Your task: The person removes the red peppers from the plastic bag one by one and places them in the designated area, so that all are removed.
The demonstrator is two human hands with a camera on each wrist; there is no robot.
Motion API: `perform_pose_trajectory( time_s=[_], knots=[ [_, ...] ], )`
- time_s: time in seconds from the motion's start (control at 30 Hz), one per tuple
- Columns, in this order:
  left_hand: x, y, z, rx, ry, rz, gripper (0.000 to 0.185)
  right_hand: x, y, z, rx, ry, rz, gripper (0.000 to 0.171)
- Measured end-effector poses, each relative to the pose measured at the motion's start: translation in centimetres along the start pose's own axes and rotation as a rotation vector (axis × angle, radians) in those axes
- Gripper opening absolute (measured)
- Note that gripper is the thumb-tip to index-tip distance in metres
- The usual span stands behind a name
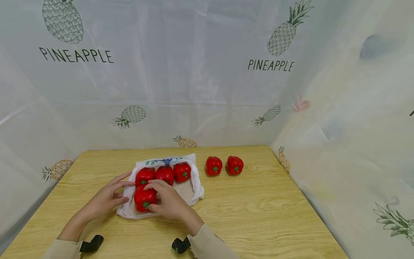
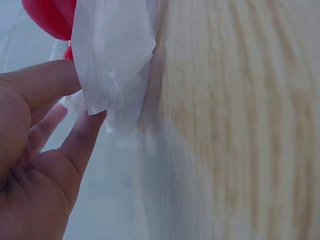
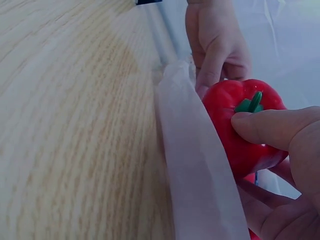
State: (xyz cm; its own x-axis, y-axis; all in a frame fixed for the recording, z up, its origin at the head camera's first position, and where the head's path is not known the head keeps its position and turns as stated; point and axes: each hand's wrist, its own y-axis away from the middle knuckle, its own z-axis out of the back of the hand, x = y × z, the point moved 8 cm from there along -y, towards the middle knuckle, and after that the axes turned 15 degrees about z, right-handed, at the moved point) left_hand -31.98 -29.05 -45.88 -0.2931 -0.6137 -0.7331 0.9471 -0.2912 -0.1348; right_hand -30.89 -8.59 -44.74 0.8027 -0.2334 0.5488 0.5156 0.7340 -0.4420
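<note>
1. At lower centre of the head view: the right hand (image 1: 169, 203) curls round a red pepper (image 1: 144, 198), thumb beside its green stem, as the right wrist view confirms; the pepper sits inside the near edge of the white bag (image 1: 197, 187), apparently gripped so as to be set in place.
2. At lower left: the left hand (image 1: 108, 196), fingers nearly straight, touches the bag's left rim; in the left wrist view the thumb and fingers lie against the film, seemingly to hold the mouth wide.
3. Inside the bag, toward its far side: three peppers (image 1: 164, 174) in a row, touching.
4. Right of the bag, on the desk (image 1: 258, 216): two peppers (image 1: 224, 165) side by side, clear of it.
5. Background: sheeting (image 1: 200, 72) printed with pineapples.
</note>
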Motion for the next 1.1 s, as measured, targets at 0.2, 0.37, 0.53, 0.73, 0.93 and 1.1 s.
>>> perform_pose_trajectory(
  time_s=[0.2, 0.37, 0.53, 0.73, 0.93, 1.1],
  knots=[
    [0.2, -0.1, 0.0, 0.003, 0.017, -0.014, 0.053, 0.2, 0.0, 0.5, -0.003, 0.007, 0.005, 0.052],
    [0.3, -0.1, -0.1, 0.002, 0.018, -0.025, 0.053, 0.2, 0.1, 0.8, -0.014, -0.010, -0.017, 0.054],
    [0.3, -0.1, -0.1, 0.000, 0.022, -0.032, 0.052, 0.0, 0.2, 0.9, -0.022, -0.022, -0.036, 0.054],
    [0.4, -0.1, -0.1, 0.001, 0.030, -0.023, 0.052, -0.3, 0.4, 1.2, -0.028, -0.020, -0.055, 0.054],
    [0.4, 0.0, -0.1, -0.005, 0.022, -0.026, 0.051, -0.3, 0.3, 1.8, -0.037, -0.010, -0.038, 0.054],
    [0.4, -0.1, 0.0, -0.005, 0.014, -0.020, 0.051, -0.3, 0.4, 2.3, -0.043, -0.003, -0.030, 0.055]
  ],
)
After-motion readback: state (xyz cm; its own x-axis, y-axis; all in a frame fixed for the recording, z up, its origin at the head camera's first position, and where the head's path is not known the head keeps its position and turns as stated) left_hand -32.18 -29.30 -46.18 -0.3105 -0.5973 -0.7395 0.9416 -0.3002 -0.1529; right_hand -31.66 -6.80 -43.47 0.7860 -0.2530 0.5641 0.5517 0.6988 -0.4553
